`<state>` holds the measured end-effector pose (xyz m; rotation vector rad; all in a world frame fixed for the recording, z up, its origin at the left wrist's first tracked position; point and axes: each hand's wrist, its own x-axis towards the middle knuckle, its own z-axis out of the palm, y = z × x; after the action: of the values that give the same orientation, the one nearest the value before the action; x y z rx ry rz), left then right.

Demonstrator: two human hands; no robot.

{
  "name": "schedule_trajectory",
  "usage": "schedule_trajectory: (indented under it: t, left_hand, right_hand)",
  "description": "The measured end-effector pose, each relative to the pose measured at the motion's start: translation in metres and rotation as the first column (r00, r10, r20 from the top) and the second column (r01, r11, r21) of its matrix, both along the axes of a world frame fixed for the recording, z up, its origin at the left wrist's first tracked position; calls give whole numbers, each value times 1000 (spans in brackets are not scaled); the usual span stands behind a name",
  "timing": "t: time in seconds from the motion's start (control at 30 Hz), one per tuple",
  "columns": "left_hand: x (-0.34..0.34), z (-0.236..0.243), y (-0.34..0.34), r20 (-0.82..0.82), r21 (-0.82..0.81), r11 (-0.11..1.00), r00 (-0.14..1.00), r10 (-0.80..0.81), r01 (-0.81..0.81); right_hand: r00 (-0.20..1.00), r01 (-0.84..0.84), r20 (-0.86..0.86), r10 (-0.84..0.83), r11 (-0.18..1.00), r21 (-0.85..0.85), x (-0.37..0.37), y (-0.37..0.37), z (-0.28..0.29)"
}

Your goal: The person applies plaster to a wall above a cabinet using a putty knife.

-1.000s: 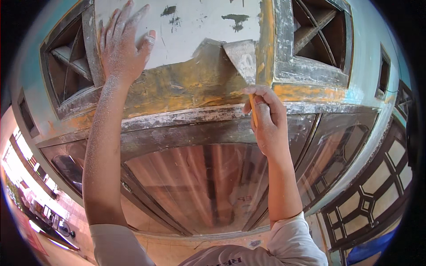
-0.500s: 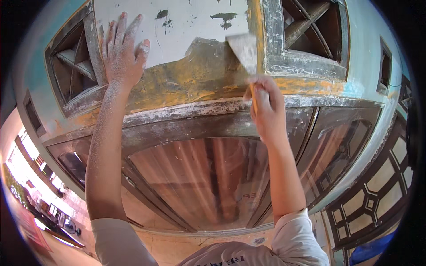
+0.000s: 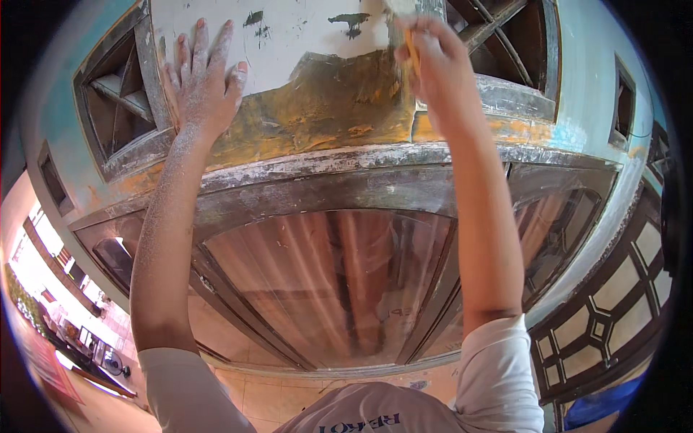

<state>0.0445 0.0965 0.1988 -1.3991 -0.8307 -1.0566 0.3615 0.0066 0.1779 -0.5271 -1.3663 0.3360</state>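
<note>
My dusty left hand [image 3: 206,86] lies with fingers spread on the left part of a white wall panel [image 3: 281,32] with dark scuffed patches. My right hand [image 3: 437,68] is closed on the yellow handle of a putty knife [image 3: 410,43], raised at the panel's right edge beside a wooden lattice opening. The blade, near the top of the picture, is blurred. Below the white surface is a rough band [image 3: 317,108] of brown and orange-stained coating, above a weathered wooden ledge [image 3: 325,159].
Lattice openings [image 3: 115,94] flank the panel. Beneath stands a dark wooden door frame [image 3: 433,303] with glazed panes [image 3: 310,274]. At the lower right are a panelled window or door [image 3: 606,303] and a blue object [image 3: 599,400]. A bright room with a fan [image 3: 112,361] shows at the lower left.
My right hand and the putty knife have moved upward from the brown band to the top right edge of the white panel. My left hand stays spread on the panel.
</note>
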Motion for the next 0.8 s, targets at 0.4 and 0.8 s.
schedule_trajectory:
  t: [0.4,0.8]
  left_hand:
    - [29,-6,-1,65,1,1000,997,-31,31]
    - [23,-6,-4,83,-33,999,996,31,-28]
  right_hand:
    - [979,-10,205,13,1000,-16,1,4,-37]
    - [594,566,457,-662,748,348,11,-2,-2]
